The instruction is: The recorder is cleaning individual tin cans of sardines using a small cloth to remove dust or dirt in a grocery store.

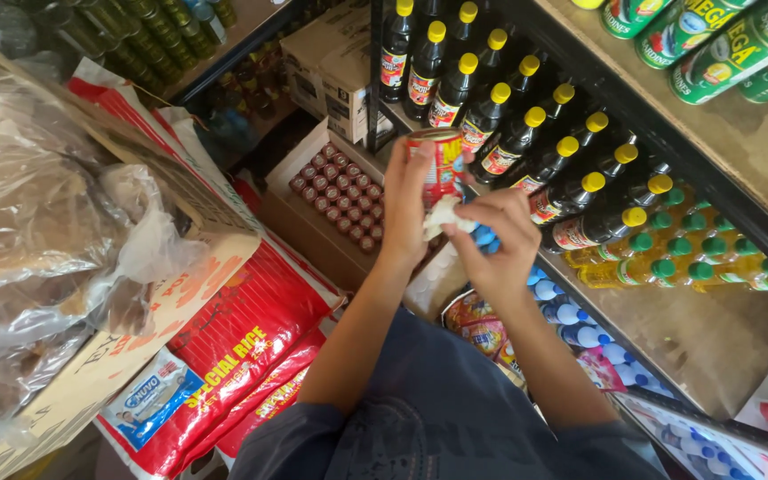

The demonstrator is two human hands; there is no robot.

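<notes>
Red can (442, 164) sits clasped in the left hand (409, 209); right hand (495, 240) pinches a white cloth (444, 216) against it, wiping; turning the can probably comes next

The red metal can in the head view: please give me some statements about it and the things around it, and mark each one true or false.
1. The left hand holds the red metal can. True.
2. The right hand presses a small white cloth against the can. True.
3. The dark bottles on the shelf have green caps. False: the dark bottles have yellow caps; the green caps are on the yellowish bottles beside them.
4. The can stands on the shelf. False: it is held in the air, in front of the bottles.
5. Red rice sacks lie to the left of the arms. True.
</notes>
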